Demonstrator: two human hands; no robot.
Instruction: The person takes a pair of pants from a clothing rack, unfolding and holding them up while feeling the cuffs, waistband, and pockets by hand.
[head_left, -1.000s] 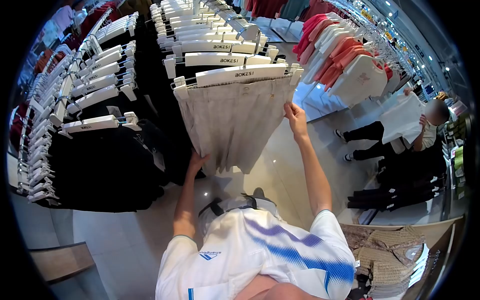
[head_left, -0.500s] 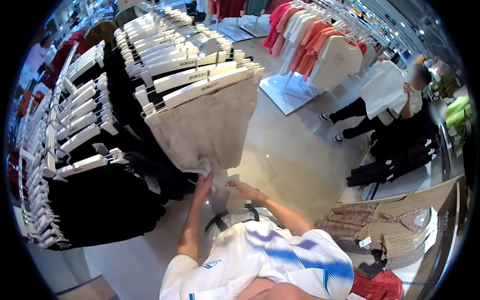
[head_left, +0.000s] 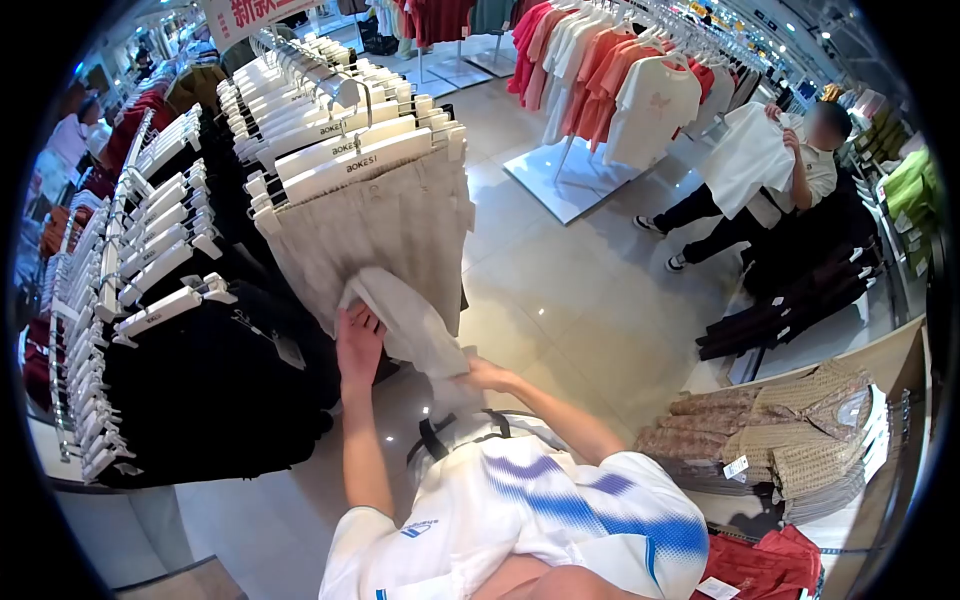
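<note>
A pair of beige trousers [head_left: 375, 225] hangs by its waistband from a white clip hanger [head_left: 360, 165] at the front of the rail. The lower part is lifted and folded outward, showing a paler side. My left hand [head_left: 360, 345] is closed on the cloth at the left, its fingers curled into the fold. My right hand [head_left: 485, 375] pinches the lower end on the right, keeping the cloth stretched between both hands. The fabric hides part of the right fingers.
Black garments [head_left: 210, 390] hang close on my left. Pink and white tops [head_left: 650, 105] hang on a rack ahead. A person [head_left: 800, 160] holds up a white garment at the right. Folded-over brown tops [head_left: 760, 430] lie on a shelf nearby.
My left hand has moved up and left with the cloth, opening out the fold. My right hand, apart from the cloth before, now grips its lower end.
</note>
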